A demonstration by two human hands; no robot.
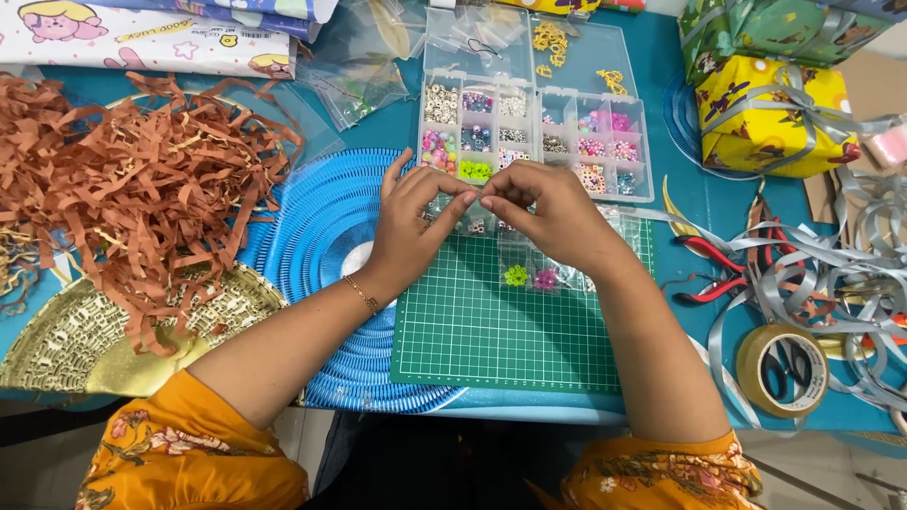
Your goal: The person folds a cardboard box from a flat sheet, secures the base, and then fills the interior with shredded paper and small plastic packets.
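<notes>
My left hand [413, 222] and my right hand [548, 215] meet fingertip to fingertip above the far edge of a green cutting mat [491, 326]. The fingers of both pinch something very small between them; it is too small to make out. A clear compartment box of coloured beads [529, 132] lies open just beyond my hands. A green flower bead [515, 275] and a pink flower bead [546, 279] rest on the mat under my right wrist, inside a clear plastic bag.
Brown shredded paper [132, 189] is heaped at left over a gold woven mat [85, 340]. A blue ribbed round mat [321, 227] lies under the cutting mat. At right: red-handled pliers [709, 274], silver ribbon [831, 264], a tape roll [782, 370], wrapped gift boxes [770, 118].
</notes>
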